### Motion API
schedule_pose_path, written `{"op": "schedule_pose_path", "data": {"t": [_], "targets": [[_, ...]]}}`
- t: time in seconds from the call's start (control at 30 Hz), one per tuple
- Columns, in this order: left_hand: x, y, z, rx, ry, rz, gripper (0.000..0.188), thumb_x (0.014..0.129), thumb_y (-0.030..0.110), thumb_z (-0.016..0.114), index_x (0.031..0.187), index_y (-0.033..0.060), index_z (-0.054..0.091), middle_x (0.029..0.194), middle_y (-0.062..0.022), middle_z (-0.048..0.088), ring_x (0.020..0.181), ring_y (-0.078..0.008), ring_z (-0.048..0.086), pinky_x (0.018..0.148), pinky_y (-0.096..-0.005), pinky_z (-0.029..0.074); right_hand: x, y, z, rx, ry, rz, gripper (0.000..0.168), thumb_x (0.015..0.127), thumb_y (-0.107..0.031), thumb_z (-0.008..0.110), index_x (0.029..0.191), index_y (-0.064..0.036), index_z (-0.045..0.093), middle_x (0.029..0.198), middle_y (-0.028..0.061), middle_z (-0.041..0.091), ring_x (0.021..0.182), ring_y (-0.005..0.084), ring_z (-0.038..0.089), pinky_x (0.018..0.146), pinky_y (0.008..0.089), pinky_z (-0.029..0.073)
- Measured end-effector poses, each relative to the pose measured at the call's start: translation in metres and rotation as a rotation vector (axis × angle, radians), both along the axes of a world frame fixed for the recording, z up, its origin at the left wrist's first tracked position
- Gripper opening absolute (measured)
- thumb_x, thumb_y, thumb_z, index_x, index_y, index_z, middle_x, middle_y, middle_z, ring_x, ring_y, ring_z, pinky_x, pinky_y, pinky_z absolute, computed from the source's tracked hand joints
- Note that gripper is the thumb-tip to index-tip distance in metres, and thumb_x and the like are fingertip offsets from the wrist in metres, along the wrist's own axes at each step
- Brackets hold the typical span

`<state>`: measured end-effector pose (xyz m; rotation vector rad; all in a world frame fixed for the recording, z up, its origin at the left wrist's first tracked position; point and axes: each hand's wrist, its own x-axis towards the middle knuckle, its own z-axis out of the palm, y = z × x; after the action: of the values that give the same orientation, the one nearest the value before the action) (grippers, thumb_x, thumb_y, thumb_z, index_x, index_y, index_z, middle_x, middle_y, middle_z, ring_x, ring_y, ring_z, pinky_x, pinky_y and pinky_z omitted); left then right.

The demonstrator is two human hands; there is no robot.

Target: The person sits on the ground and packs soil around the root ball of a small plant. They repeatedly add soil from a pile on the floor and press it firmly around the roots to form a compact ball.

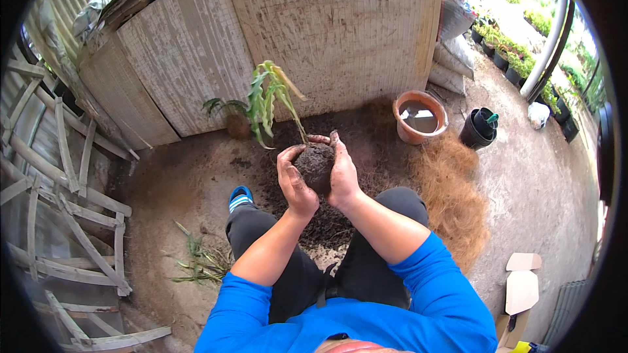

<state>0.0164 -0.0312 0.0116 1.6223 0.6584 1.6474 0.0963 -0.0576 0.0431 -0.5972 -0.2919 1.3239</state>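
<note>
A rounded ball of dark soil [316,164] is cupped between my two hands above the ground. My left hand [298,181] presses its left side, and my right hand [343,171] presses its right side, with soil on the fingers of both. From the top of the ball rises a leafy green plant [267,98], leaning left, with some yellowed leaf tips. Loose dark soil [324,228] is heaped on the ground beneath my hands, between my legs.
A clay pot of murky water [409,137] and stacked black plastic pots [473,132] stand at the right, near brown fibre [451,191]. Another potting ball with a plant [238,125] sits by the panel wall. Cut leaves [203,262] lie left; wooden frames [73,215] stand farther left.
</note>
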Motion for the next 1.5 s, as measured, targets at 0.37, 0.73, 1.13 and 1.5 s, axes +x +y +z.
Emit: {"op": "schedule_pose_path", "data": {"t": [0.37,0.73,1.13,1.5], "targets": [[-0.004,-0.009,0.002,-0.052,-0.14,0.013,0.042,0.092,0.029,0.025,0.106,-0.0056,0.043,0.104,-0.0158,0.044,0.099,-0.0252,0.044,0.089,-0.0354,0.033,-0.014,-0.008,-0.003,0.128,-0.582,-0.226,0.021,0.089,-0.012,0.043,0.096,0.001,0.056,0.088,0.0068,0.059,0.081,0.0111,0.054,0.076,0.0243,0.044],[-0.009,0.002,0.017,-0.577,-0.377,-0.446,0.056,0.091,0.05,0.032,0.116,0.0014,0.044,0.108,-0.0095,0.055,0.099,-0.0178,0.054,0.088,-0.0322,0.042,-0.014,0.0,-0.005,0.11,-0.598,-0.273,0.027,0.092,-0.014,0.038,0.1,0.004,0.056,0.098,0.0086,0.059,0.091,0.0136,0.053,0.085,0.0269,0.041],[-0.014,0.005,0.018,-0.693,-0.294,-0.358,0.028,0.091,0.024,0.047,0.1,-0.0014,0.054,0.09,-0.0055,0.058,0.079,-0.0105,0.055,0.07,-0.0243,0.046,-0.018,0.005,-0.022,0.153,-0.913,-0.349,0.033,0.092,-0.012,0.032,0.112,0.004,0.052,0.114,0.0122,0.054,0.109,0.0183,0.048,0.1,0.0308,0.028],[-0.024,0.022,0.019,-1.02,-0.315,-0.679,0.028,0.088,0.026,0.049,0.104,0.0048,0.057,0.096,-0.005,0.061,0.086,-0.0156,0.059,0.077,-0.0307,0.047,-0.001,0.01,-0.032,0.058,-0.926,-0.209,0.035,0.094,-0.013,0.031,0.122,0.004,0.044,0.123,0.012,0.048,0.113,0.0164,0.044,0.098,0.0279,0.031]]}}
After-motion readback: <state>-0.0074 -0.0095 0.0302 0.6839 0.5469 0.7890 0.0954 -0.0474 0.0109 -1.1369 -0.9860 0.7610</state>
